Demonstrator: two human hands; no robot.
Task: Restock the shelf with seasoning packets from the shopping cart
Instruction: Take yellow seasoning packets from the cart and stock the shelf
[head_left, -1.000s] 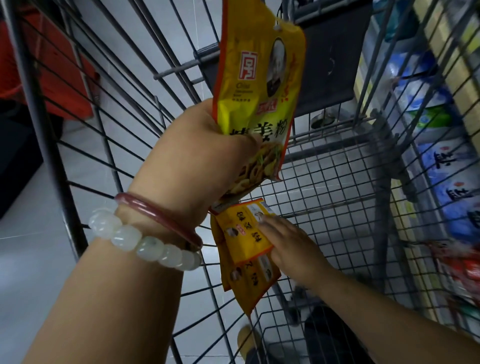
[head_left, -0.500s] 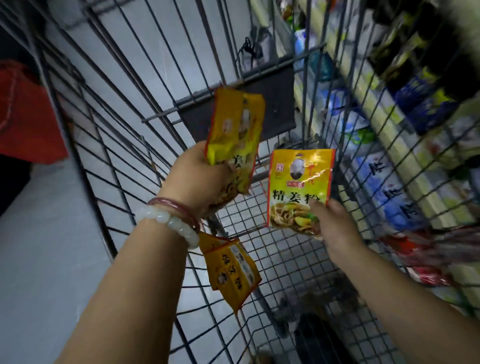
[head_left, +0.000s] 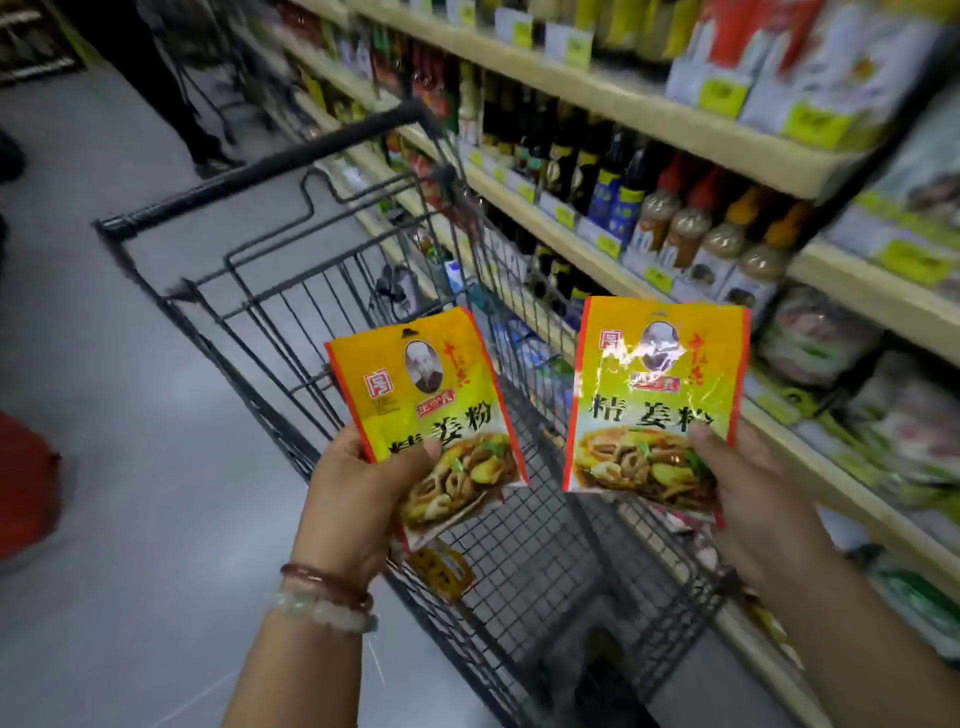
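My left hand (head_left: 358, 499) grips a yellow seasoning packet (head_left: 426, 384) by its lower edge, upright over the shopping cart (head_left: 291, 306). More packet edges show behind it in the same grip. My right hand (head_left: 753, 499) pinches a second yellow seasoning packet (head_left: 654, 384) at its lower right corner, held upright beside the first. Another yellow packet (head_left: 441, 571) lies low in the cart's wire basket. The shelf (head_left: 649, 119) runs along the right, beyond the cart.
Dark sauce bottles (head_left: 587, 156) and orange-capped bottles (head_left: 691, 223) fill the middle shelf. Bagged goods (head_left: 821, 332) sit lower right. A person's legs (head_left: 187, 119) stand at the far end of the aisle. Something red (head_left: 26, 478) is at the left edge. Grey floor lies to the left.
Both hands have risen out of the cart with their packets, now held side by side above it. The view has lifted from the cart's inside to the aisle and shelves.
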